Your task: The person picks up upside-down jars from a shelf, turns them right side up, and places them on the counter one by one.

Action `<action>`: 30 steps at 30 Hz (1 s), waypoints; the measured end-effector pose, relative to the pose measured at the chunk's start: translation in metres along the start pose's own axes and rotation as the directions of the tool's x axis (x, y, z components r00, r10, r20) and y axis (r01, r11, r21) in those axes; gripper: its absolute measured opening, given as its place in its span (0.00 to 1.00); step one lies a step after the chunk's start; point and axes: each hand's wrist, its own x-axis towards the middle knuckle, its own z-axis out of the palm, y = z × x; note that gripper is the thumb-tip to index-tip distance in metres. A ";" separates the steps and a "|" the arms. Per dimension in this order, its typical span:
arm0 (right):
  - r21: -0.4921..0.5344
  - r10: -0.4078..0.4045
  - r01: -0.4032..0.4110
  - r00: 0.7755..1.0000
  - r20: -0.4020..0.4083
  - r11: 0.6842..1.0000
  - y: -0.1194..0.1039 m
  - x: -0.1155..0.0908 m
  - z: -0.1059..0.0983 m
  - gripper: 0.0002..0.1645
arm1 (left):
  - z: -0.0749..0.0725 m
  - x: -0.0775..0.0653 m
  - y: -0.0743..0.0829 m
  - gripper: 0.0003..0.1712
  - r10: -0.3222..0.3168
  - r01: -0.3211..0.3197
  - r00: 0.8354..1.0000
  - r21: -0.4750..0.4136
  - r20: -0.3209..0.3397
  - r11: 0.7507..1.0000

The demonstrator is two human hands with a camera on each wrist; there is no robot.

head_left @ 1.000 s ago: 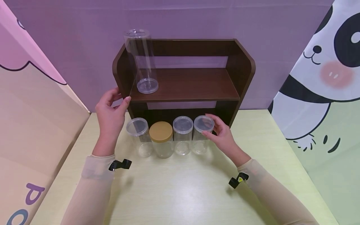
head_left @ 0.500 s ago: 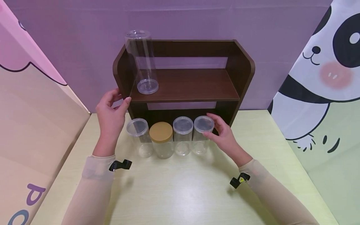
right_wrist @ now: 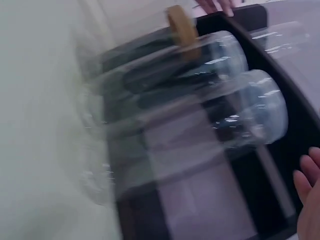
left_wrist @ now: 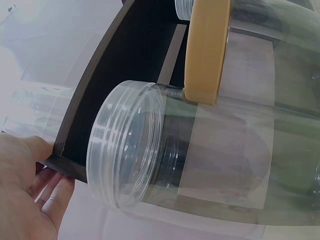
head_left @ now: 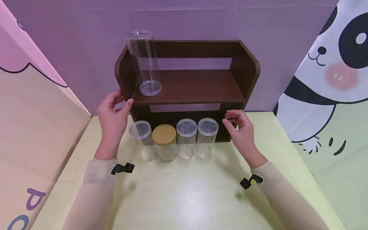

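Observation:
In the head view my left hand (head_left: 113,115) holds the left side panel of a dark brown wooden shelf (head_left: 189,84). The left wrist view shows thumb and fingers (left_wrist: 60,197) pinching its edge. My right hand (head_left: 241,132) is at the shelf's lower right, loosely bent and holding nothing. It is apart from the rightmost clear jar (head_left: 207,137). To that jar's left stand another clear jar (head_left: 187,139), a jar with a tan lid (head_left: 164,135) and a clear-lidded jar (head_left: 141,131), side by side in a row.
A tall clear cylinder (head_left: 145,64) stands at the left of the shelf's upper board. The row of jars is in front of the lower compartment on a pale wooden table (head_left: 178,198). Purple cloth (head_left: 189,19) hangs behind; printed panels flank both sides.
My right hand has let go of the rightmost jar and moved right, to the shelf's right side. The left hand, jars and shelf stay as they were.

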 end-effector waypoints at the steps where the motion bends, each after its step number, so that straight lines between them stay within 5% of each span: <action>1: -0.031 -0.015 0.014 0.998 -0.057 0.999 -0.004 0.003 -0.003 0.17 | 0.000 0.000 0.000 0.22 0.003 -0.003 1.000 -0.001 0.000 1.000; 5: -0.138 -0.057 0.024 0.968 -0.246 0.990 -0.019 0.018 -0.015 0.15 | 0.000 0.001 0.001 0.22 0.011 -0.011 1.000 -0.004 0.001 1.000; 8: -0.186 -0.058 0.001 0.951 -0.305 0.983 -0.024 0.031 -0.023 0.18 | -0.001 0.001 0.002 0.22 0.007 -0.007 1.000 0.002 0.001 1.000; 17: -0.182 0.000 -0.053 0.960 -0.281 0.982 -0.019 0.055 -0.031 0.24 | -0.001 -0.001 0.003 0.21 -0.003 0.003 1.000 0.009 0.007 1.000; 30: -0.171 0.004 -0.066 0.941 -0.338 0.983 -0.017 0.053 -0.025 0.17 | 0.000 -0.002 0.002 0.21 0.003 -0.003 1.000 -0.002 0.009 1.000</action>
